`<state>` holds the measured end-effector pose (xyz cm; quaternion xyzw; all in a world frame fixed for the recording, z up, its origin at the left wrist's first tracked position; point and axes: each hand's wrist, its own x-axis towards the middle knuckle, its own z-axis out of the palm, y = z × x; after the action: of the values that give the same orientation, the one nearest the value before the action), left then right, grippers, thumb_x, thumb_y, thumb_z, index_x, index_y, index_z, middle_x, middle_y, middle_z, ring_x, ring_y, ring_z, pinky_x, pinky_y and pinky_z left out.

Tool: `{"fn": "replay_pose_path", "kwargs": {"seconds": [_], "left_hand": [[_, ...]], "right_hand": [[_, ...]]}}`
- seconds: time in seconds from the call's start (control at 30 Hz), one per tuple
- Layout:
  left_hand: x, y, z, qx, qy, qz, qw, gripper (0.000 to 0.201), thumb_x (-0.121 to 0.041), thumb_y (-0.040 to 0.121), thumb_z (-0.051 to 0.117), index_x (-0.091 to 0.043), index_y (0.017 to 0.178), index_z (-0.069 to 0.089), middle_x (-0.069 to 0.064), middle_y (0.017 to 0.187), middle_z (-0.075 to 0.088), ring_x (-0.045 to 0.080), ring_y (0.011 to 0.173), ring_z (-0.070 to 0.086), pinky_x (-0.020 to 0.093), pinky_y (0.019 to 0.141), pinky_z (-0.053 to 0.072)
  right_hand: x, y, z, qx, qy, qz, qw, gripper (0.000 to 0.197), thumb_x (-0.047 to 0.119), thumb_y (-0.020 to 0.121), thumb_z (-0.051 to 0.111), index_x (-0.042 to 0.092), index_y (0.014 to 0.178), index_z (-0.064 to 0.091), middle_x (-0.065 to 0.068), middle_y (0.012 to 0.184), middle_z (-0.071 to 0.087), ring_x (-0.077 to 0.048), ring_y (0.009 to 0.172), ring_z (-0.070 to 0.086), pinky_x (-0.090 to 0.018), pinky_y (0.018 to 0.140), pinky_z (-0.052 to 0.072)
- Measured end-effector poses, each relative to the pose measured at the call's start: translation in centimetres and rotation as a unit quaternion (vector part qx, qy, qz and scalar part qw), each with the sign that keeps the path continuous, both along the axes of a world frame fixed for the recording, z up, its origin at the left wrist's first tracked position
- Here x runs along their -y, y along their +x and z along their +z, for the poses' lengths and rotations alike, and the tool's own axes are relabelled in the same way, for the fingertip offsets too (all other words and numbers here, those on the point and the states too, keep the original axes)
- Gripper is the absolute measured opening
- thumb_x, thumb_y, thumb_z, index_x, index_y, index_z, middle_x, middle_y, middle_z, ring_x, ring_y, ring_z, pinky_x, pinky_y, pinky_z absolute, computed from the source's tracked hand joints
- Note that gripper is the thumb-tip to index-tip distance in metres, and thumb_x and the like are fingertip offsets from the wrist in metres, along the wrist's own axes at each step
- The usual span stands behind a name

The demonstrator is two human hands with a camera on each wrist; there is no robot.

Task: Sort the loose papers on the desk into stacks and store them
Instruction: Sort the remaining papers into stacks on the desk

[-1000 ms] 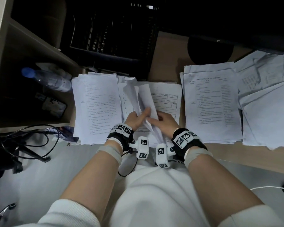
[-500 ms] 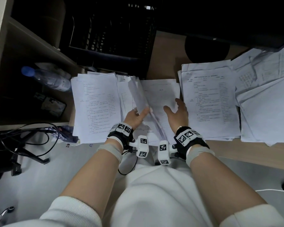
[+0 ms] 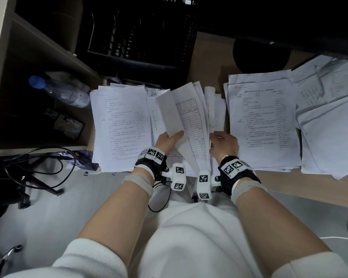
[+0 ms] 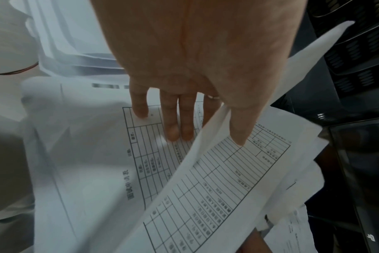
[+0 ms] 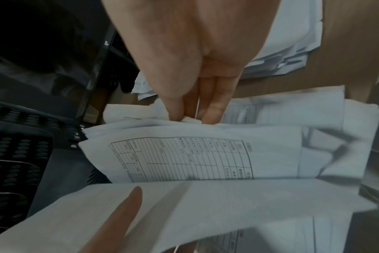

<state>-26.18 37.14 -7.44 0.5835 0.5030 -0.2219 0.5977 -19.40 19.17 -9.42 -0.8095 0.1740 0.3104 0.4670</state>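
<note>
Left hand pinches the lifted form sheet; right hand grips the adjacent sheaf, long axes running away from the person.

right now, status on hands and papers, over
Left hand holds lifted sheets. Right hand pinches middle pile's right edge. Sorted stacks flank it; nothing blocking.

Wooden bench: left paper stack, middle stack, right stack, loose sheets far right, black round base behind
</note>
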Motion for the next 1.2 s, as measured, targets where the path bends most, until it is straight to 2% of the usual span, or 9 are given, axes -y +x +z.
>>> {"fn": "replay_pose_path", "kwargs": {"seconds": [0.2,0.43,0.6,0.7,0.8,0.87,1.0,1.13,1.2], "left_hand": [[0.4,0.6,0.2,0.016,0.011,-0.039,0.999,0.065,-0.044,0.081,0.079,-0.011,0.132,0.058,0.004,0.122,0.069,0.010,0.090,0.066,0.029,0.089,0.055],[0.8,1.6,0.9,0.022,0.020,-0.067,0.997,0.073,-0.057,0.075,0.080,-0.016,0.133,0.059,-0.002,0.122,0.067,0.014,0.106,0.063,0.026,0.090,0.047],[1.0,2.2,1.0,0.014,0.023,-0.081,0.996,0.113,-0.069,0.049,0.087,-0.013,0.140,0.052,0.001,0.128,0.066,0.015,0.112,0.065,0.032,0.099,0.052],[0.6,2.3,0.6,0.001,0.026,-0.077,0.997,0.103,-0.057,0.049,0.085,-0.007,0.135,0.058,0.006,0.124,0.068,0.018,0.110,0.066,0.034,0.098,0.054],[0.1,2.0,0.9,0.012,0.022,-0.081,0.996,0.056,-0.039,0.075,0.084,-0.006,0.118,0.069,0.002,0.098,0.073,0.005,0.075,0.066,0.011,0.061,0.050],[-0.2,1.6,1.1,0.012,0.030,-0.094,0.995,0.042,-0.041,0.082,0.079,-0.008,0.108,0.072,0.000,0.085,0.070,0.006,0.060,0.058,0.013,0.047,0.040],[-0.3,1.8,1.5,0.004,0.041,-0.087,0.995,0.034,-0.033,0.091,0.072,-0.005,0.109,0.067,0.006,0.095,0.066,0.015,0.070,0.056,0.019,0.052,0.040],[0.0,2.1,2.5,-0.018,0.019,-0.038,0.999,0.041,-0.022,0.095,0.066,-0.001,0.129,0.059,0.011,0.118,0.064,0.020,0.094,0.057,0.026,0.073,0.043],[0.3,2.1,2.5,-0.002,0.024,-0.072,0.997,0.057,-0.040,0.090,0.071,-0.008,0.135,0.056,0.004,0.118,0.064,0.018,0.102,0.061,0.026,0.081,0.046]], "right_hand": [[-1.3,0.2,1.2,-0.023,0.028,0.031,0.999,0.027,0.067,0.076,0.062,0.040,0.081,0.066,0.015,0.085,0.073,-0.015,0.082,0.070,-0.043,0.080,0.060],[-1.3,0.6,1.3,-0.017,0.069,0.068,0.995,0.024,0.044,0.089,0.066,0.025,0.097,0.078,0.005,0.090,0.076,-0.019,0.091,0.071,-0.041,0.089,0.057],[-1.7,0.5,1.8,-0.049,0.095,0.078,0.991,0.015,0.033,0.093,0.065,0.029,0.097,0.079,-0.004,0.091,0.076,-0.031,0.091,0.069,-0.042,0.080,0.061],[-2.0,0.7,2.0,-0.021,0.078,0.094,0.992,0.016,0.033,0.095,0.064,0.025,0.091,0.078,0.010,0.076,0.072,-0.017,0.075,0.066,-0.025,0.069,0.056],[-1.7,1.3,1.6,0.019,0.005,0.105,0.994,0.034,0.033,0.093,0.057,0.014,0.066,0.060,-0.004,0.061,0.056,-0.027,0.064,0.053,-0.031,0.061,0.046],[-1.3,1.9,1.6,0.025,-0.031,0.104,0.994,0.029,0.030,0.095,0.053,0.011,0.075,0.062,-0.011,0.072,0.060,-0.033,0.074,0.055,-0.035,0.070,0.046],[-1.0,2.6,1.5,0.015,-0.041,0.098,0.994,0.030,0.025,0.100,0.049,0.006,0.115,0.065,-0.012,0.107,0.067,-0.032,0.098,0.059,-0.039,0.092,0.047],[-1.0,2.7,1.1,0.003,-0.032,0.082,0.996,0.021,0.021,0.100,0.043,0.006,0.095,0.058,-0.003,0.089,0.055,-0.028,0.091,0.052,-0.035,0.078,0.040],[-0.8,2.5,1.1,-0.015,-0.037,0.078,0.996,0.028,0.025,0.100,0.046,0.009,0.120,0.057,-0.007,0.118,0.060,-0.029,0.112,0.053,-0.034,0.090,0.039]]}}
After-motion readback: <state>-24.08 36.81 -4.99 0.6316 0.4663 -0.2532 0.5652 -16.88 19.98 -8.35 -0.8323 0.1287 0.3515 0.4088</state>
